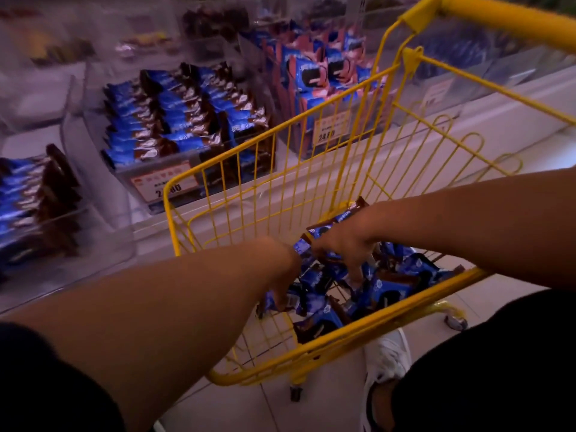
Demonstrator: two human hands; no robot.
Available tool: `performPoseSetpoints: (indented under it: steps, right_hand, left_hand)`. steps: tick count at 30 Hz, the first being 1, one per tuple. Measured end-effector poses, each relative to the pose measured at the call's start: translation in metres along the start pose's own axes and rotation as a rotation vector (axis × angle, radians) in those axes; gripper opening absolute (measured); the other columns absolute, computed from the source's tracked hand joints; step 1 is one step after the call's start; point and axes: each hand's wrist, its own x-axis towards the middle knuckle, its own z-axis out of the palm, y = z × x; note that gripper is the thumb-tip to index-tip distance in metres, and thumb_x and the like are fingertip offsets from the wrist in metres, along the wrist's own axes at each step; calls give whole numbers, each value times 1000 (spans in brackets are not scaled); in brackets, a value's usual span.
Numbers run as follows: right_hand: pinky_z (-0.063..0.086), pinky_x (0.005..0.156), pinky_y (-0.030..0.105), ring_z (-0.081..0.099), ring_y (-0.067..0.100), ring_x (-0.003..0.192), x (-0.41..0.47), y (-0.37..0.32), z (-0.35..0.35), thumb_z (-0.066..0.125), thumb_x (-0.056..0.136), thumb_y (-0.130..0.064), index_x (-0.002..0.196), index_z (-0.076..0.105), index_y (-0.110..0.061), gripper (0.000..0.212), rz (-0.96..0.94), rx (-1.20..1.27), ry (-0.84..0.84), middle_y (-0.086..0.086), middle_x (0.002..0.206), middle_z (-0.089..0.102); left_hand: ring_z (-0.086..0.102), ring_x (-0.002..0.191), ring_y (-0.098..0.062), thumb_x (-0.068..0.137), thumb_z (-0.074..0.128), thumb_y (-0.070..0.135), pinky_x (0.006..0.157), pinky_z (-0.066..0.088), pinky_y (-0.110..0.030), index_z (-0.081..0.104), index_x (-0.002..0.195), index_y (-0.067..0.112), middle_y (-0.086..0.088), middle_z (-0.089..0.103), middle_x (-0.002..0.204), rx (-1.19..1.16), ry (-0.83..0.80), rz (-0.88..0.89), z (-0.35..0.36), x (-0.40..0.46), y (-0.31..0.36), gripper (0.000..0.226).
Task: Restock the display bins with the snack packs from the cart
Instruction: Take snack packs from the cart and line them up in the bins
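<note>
Right hand (341,244) down inside the yellow wire shopping cart (314,169), fingers curled over a few blue-and-brown snack packs (324,232) gathered against the palm, at least three, exact count unclear. Left hand (282,277) also lowered into the cart, fingertips reaching down among the packs; grasp not discernible from this angle. Loose blue-and-brown snack packs heaped on the cart floor (389,285), roughly a dozen or more, overlapping too much for a firm count.

Beyond the cart, on the white display ledge (389,157), three clear plastic display bins in plain sight. Middle clear bin (93,98) filled with neat rows of matching blue-and-brown packs (174,120), orange-and-white price label (163,185) on its front. Left clear bin (103,219) holding a stack of the same packs (34,198). Right clear bin (282,137), behind the cart's wires, holding upright blue-and-pink cookie packs (314,70), with a second price label (332,127). Further bins behind, blurred, contents dark and unclear.

White shoe (386,360) on the pale tiled floor (324,403) beneath the cart.
</note>
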Motion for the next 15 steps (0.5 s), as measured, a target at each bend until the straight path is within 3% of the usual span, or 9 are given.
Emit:
performPoseSetpoints:
  steps: [2,3,4,6,8,10,12,13,15]
  right_hand:
    - [43,93,36,32,34,144,4,1,3,83,80,-32,158,3,-26,111,26,-50,-59,7,164,19]
    - [44,101,40,34,35,143,5,3,5,82,80,-33,158,1,-27,113,35,-68,-99,10,163,22]
    - [44,106,44,39,36,141,5,5,6,82,81,-32,158,-1,-28,113,40,-68,-128,12,161,27]
    - [52,99,48,51,38,130,2,9,7,80,83,-22,158,-1,-29,111,52,5,-126,14,161,26]
    - [59,83,41,59,38,119,-1,9,2,76,86,-11,159,1,-28,107,74,152,-79,13,163,16]
    - [61,70,36,59,37,114,-7,9,-9,76,87,-11,159,11,-27,98,90,277,-38,10,162,17]
    - [62,61,36,58,36,109,-18,11,-24,79,84,-17,139,43,-22,66,101,350,7,7,145,35]
    - [62,60,38,59,36,106,-24,13,-32,82,82,-21,119,52,-19,47,101,368,44,5,131,42]
    - [63,60,38,64,32,98,-39,19,-47,84,80,-24,98,56,-20,34,65,424,131,0,115,51]
  left_hand:
    - [62,100,-27,77,70,63,92,52,-40,54,135,17,-6,63,113,-27,-40,-24,0,1,0,77]
    - [63,96,-26,76,70,63,86,53,-39,53,135,18,-5,64,109,-47,-48,-31,0,1,-1,76]
    - [63,88,-24,78,69,63,76,53,-36,54,133,18,-5,64,100,-70,-47,-36,0,1,-4,73]
    - [58,70,-19,83,65,61,63,48,-31,57,130,15,-3,60,86,-143,-54,-58,-2,-4,-7,66]
    - [57,71,-20,87,62,58,66,48,-32,53,134,13,-7,60,102,-272,-92,-72,-6,-12,-10,66]
    - [64,89,-25,91,60,54,70,52,-33,48,138,12,-12,54,132,-488,-171,-35,-9,-20,-19,64]
    - [66,105,-25,92,60,49,80,55,-34,52,128,12,-9,55,133,-767,-193,32,-12,-32,-35,52]
    - [66,105,-22,92,61,47,81,55,-32,56,123,11,-6,62,122,-883,-160,69,-12,-40,-44,48]
    - [68,96,-17,93,60,41,80,54,-29,60,119,11,-1,68,101,-1077,-41,134,-10,-60,-62,40]
